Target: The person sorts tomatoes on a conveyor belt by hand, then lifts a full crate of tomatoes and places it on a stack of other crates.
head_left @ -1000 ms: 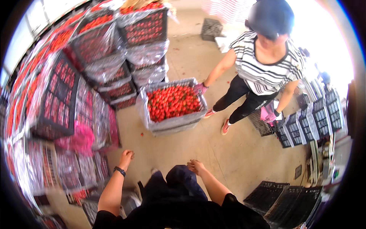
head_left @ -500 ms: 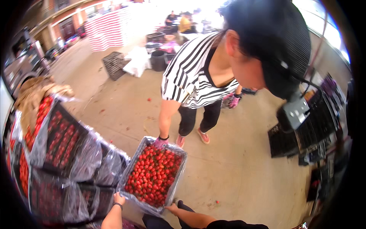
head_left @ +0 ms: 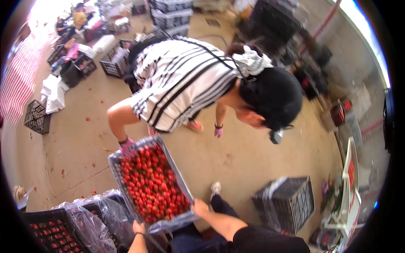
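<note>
A crate lined with clear plastic, full of small red cherry tomatoes, is held tilted between me and a co-worker. My left hand is closed on its near left corner. At the near right corner, my right hand grips the rim, fingers partly hidden behind the edge. A co-worker in a striped shirt bends over the far end, one pink-gloved hand on the far left corner. The co-worker's other gloved hand hangs free of the crate.
Stacked plastic-lined crates of tomatoes stand at the lower left. A dark crate with plastic sits on the floor to my right. Farther off are an empty-looking black crate, a dark bucket and white boxes.
My view has turned to the right. The co-worker has bent lower, with one hand still on the crate. My hands keep hold of the crate, which has shifted away from the stack.
</note>
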`<control>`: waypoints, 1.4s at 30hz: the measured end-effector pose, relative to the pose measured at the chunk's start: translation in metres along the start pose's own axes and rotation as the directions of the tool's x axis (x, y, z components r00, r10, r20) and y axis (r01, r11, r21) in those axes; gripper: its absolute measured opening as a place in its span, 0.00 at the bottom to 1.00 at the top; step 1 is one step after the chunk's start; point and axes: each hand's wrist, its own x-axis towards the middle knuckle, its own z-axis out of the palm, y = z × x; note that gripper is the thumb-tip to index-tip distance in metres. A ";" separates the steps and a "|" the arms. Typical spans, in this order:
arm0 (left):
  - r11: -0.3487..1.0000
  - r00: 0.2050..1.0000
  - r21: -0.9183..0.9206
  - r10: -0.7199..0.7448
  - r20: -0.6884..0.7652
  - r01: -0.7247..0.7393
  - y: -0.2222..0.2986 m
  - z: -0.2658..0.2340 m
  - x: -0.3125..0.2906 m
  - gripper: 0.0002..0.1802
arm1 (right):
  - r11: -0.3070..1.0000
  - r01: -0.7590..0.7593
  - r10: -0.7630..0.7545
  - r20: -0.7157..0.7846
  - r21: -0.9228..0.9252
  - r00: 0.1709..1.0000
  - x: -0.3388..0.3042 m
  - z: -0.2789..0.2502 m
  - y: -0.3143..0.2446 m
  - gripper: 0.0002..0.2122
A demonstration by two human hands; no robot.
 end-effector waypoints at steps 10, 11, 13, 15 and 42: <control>0.998 0.993 -0.062 -0.004 0.119 0.011 0.002 -0.017 0.010 0.19 | 0.978 0.136 -0.139 0.005 0.159 0.990 0.006 0.017 0.006 0.11; 0.991 0.991 -0.130 0.047 0.123 -0.031 -0.013 -0.016 0.022 0.19 | 0.966 0.195 -0.196 -0.008 0.171 0.981 0.005 0.014 0.005 0.13; 1.000 0.985 -0.023 -0.011 0.171 0.016 -0.035 -0.009 0.034 0.19 | 0.904 0.175 -0.207 0.041 0.391 0.977 0.009 0.014 0.020 0.20; 0.999 0.976 -0.046 0.001 0.219 0.009 -0.002 -0.017 0.016 0.20 | 0.742 0.086 0.057 -0.190 0.665 0.980 0.012 0.047 0.061 0.22; 0.921 0.877 0.088 -0.387 0.285 0.379 -0.015 -0.029 0.046 0.19 | 0.603 0.065 -0.061 -0.036 0.795 0.998 -0.045 0.020 0.057 0.21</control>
